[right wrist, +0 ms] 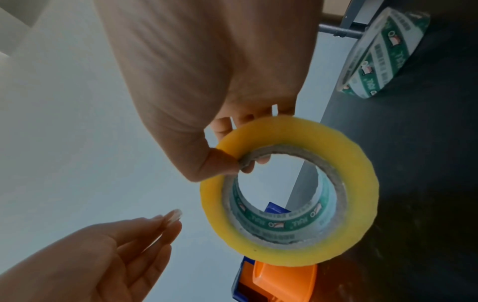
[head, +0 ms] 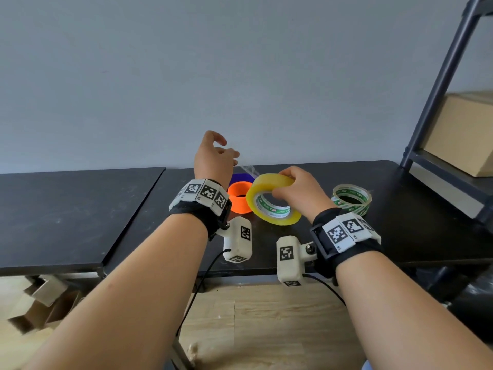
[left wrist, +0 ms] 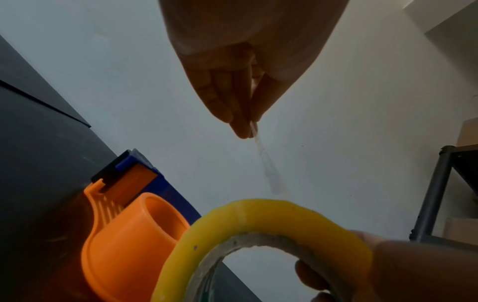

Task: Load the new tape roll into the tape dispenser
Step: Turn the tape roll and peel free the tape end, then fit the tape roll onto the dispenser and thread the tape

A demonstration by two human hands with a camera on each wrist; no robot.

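Observation:
My right hand holds the new yellow tape roll tilted above the black table, thumb on its side face and fingers through the core. My left hand, raised higher and to the left, pinches the loose end of the clear tape strip between thumb and fingers. The strip runs down to the yellow roll. The orange and blue tape dispenser lies on the table just behind and left of the roll, its orange hub bare.
A nearly used-up roll with a green printed core lies on the table to the right. A dark metal shelf rack holding a cardboard box stands at the far right. Cardboard boxes sit under the table on the left.

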